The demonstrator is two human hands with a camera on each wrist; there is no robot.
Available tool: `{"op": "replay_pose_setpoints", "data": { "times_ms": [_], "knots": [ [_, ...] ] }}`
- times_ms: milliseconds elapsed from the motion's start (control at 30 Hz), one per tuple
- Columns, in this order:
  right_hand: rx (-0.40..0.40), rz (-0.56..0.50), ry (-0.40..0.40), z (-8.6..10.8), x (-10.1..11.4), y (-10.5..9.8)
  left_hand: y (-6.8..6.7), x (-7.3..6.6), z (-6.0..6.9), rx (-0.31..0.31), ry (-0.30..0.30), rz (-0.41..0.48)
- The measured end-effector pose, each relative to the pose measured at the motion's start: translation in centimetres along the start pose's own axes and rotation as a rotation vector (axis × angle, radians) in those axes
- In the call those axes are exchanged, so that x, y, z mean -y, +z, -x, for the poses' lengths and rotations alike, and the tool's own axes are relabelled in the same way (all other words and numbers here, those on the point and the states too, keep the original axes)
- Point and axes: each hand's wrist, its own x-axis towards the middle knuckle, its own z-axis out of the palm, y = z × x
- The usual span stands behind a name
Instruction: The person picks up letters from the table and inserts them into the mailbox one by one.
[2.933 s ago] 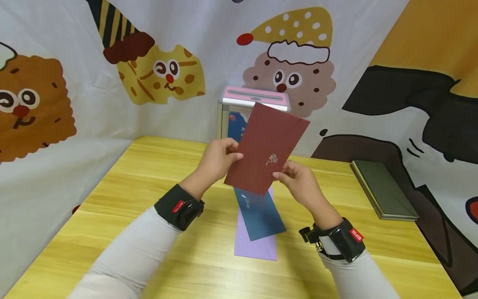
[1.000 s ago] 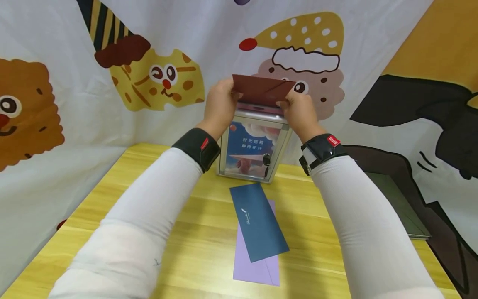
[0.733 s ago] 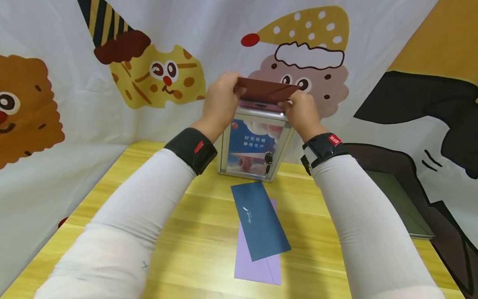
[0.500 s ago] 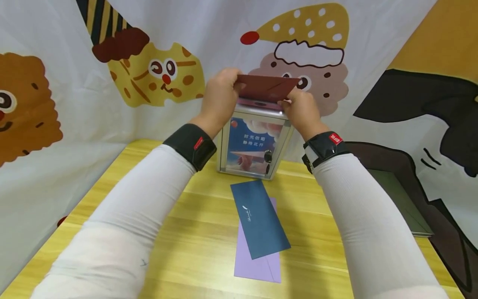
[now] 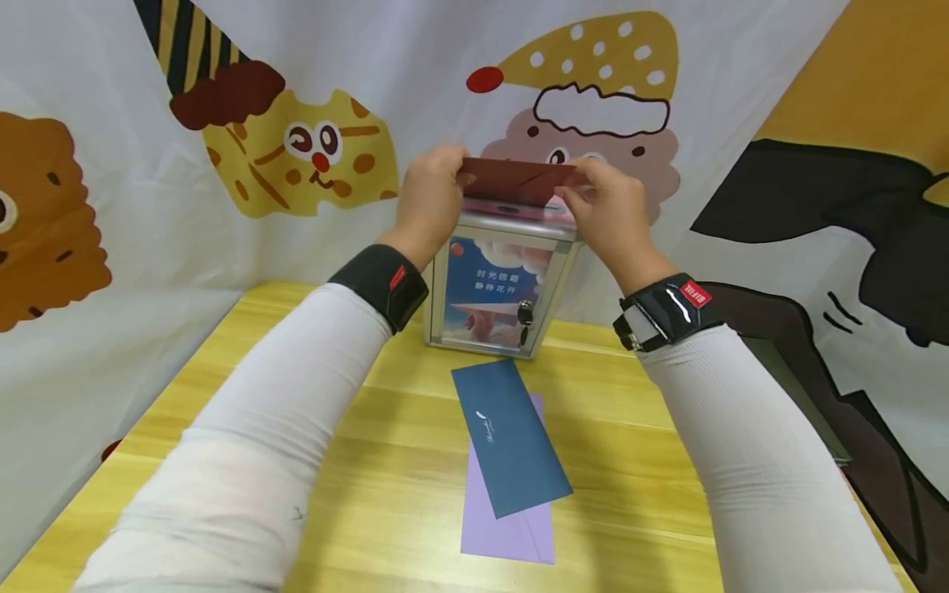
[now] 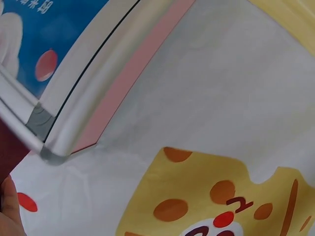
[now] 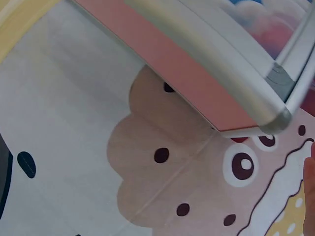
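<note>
A maroon envelope (image 5: 511,179) stands on edge over the pink top of a letter box (image 5: 493,288); whether its lower edge is inside the slot is hidden. My left hand (image 5: 433,193) pinches the envelope's left end. At the opposite end my right hand (image 5: 611,210) pinches the upper right corner, thumb in front. In the left wrist view a fingertip (image 6: 11,209) shows beside the maroon paper, under the box corner. The right wrist view has a finger (image 7: 309,191) at its right border. A blue envelope (image 5: 511,445) lies across a purple envelope (image 5: 511,535) before the box.
The wooden table (image 5: 393,486) carries all of this. A dark green stack (image 5: 787,383) lies at the right, partly behind my right sleeve. A printed cartoon cloth (image 5: 334,49) hangs close behind the box. The box's front door has a lock (image 5: 525,311).
Both hands have carried the maroon envelope forward from above the blue one to the box top. Within the last half second my right hand has shifted its hold up to the corner.
</note>
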Motion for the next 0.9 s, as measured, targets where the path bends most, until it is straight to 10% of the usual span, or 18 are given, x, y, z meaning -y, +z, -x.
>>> {"op": "replay_pose_setpoints", "data": {
  "times_ms": [900],
  "knots": [
    [0.045, 0.194, -0.170, -0.8, 0.6, 0.5, 2.8, 2.5, -0.8, 0.138, -0.174, 0.038]
  ]
}}
